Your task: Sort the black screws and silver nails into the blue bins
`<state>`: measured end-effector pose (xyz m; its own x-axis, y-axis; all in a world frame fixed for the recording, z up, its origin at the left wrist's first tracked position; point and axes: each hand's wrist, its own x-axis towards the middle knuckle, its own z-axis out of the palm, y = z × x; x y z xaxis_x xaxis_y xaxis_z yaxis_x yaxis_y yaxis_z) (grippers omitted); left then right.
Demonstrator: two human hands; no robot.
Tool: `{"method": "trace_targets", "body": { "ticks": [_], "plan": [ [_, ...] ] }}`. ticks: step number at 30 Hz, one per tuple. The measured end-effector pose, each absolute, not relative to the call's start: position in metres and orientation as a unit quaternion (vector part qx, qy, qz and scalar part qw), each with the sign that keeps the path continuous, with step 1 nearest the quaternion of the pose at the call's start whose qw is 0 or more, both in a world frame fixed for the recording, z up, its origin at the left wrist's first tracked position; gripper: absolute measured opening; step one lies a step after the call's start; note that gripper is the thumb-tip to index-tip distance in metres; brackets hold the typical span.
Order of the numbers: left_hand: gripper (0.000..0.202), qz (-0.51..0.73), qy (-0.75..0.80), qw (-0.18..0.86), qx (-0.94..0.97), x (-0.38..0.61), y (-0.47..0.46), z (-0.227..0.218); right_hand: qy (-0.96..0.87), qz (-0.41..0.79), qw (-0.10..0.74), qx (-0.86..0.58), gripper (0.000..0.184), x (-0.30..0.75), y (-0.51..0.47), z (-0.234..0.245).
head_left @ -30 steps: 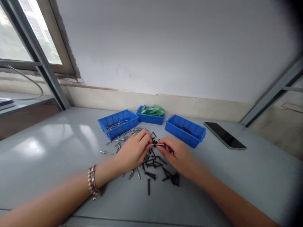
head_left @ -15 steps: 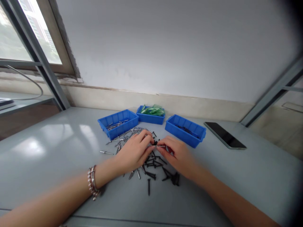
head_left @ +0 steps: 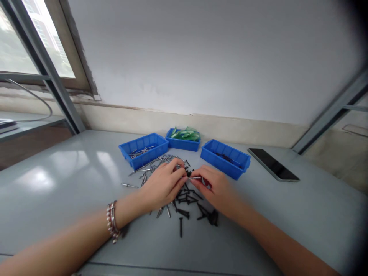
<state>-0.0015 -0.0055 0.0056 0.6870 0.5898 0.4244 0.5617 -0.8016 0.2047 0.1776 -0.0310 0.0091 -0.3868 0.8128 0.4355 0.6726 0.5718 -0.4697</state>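
My right hand (head_left: 212, 184) pinches a silver pop rivet (head_left: 195, 178) between thumb and fingertips; the rivet lies level. Its left end reaches the fingertips of my left hand (head_left: 166, 182). That hand is closed, thumb against fingers, and whatever sits inside it is hidden. Under and behind my left hand spreads a pile of silver pop rivets (head_left: 144, 178). Loose black screws (head_left: 188, 198) lie on the table below and between both hands, with a single black screw (head_left: 181, 227) nearest to me.
On the grey table (head_left: 71, 184), a left blue bin (head_left: 149, 155) holds rivets and a right blue bin (head_left: 222, 165) holds black screws. Green plastic packets (head_left: 186, 134) fill the middle blue bin (head_left: 184, 145). A phone (head_left: 273, 165) lies at right, before the wall.
My left fingertips have shifted slightly along the rivet's left end. My right hand stays nearly still with the rivet, and the bins and pile look the same.
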Motion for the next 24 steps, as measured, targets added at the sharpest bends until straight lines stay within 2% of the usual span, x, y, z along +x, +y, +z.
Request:
{"method": "trace_targets", "body": {
  "ticks": [24],
  "plan": [
    [0.018,0.286,0.297,0.035,0.91,-0.0024,-0.0061,0.0037,-0.826,0.1,0.317,-0.455,0.022,0.1776,-0.0322,0.0101]
  ]
}}
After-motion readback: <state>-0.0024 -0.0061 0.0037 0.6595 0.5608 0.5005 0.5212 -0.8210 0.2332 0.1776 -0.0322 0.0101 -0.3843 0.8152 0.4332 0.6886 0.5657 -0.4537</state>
